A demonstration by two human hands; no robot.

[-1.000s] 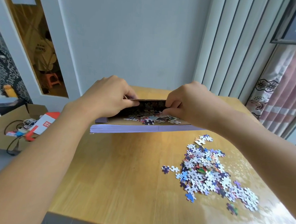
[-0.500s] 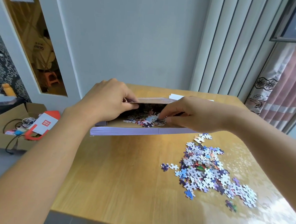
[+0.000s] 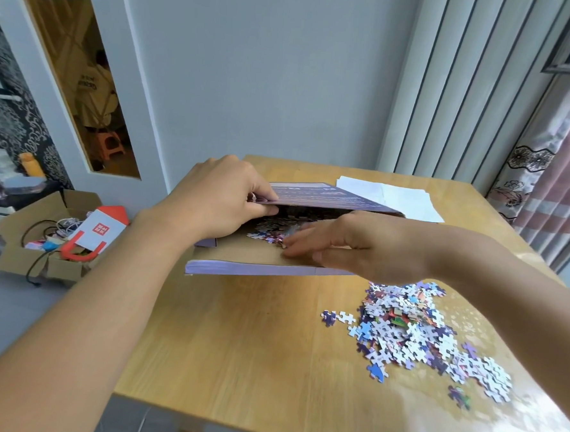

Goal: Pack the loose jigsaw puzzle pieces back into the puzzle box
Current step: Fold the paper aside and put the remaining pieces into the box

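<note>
A: Item 1, puzzle box [image 3: 260, 266]?
B: Flat purple cardboard box, lying on the wooden table [image 3: 235, 346] with its long axis running left to right. Its top flap [image 3: 321, 196] is raised at the near side, leaving a low mouth that faces the person.

A: Item 2, left hand [image 3: 218, 198]?
B: Grips the left end of the flap's edge, fingers on top and thumb beneath, propping the mouth open.

A: Item 3, right hand [image 3: 345, 244]?
B: At the mouth of the box, fingers straight and loosely spread, palm down over the inner floor, fingertips pointing left toward the pieces already inside [image 3: 272, 233]. It appears to hold nothing; whether a fingertip touches a piece cannot be told.

A: Item 4, loose puzzle pieces [image 3: 416, 334]?
B: 1 heap on the table, in front of the box and toward its right end, apart from it. A few strays lie at its left and near edges.

A: Nearer hand?
B: The right. The heap lies below and to the right of it, toward the person. Judgement: the likely next move is that hand drawing back from the mouth and down to the heap while the left keeps the flap up.

A: Progress?
B: Judged partial; most visible pieces remain outside.

A: Sundries?
B: White paper sheets [image 3: 395, 196] behind the box.
</note>
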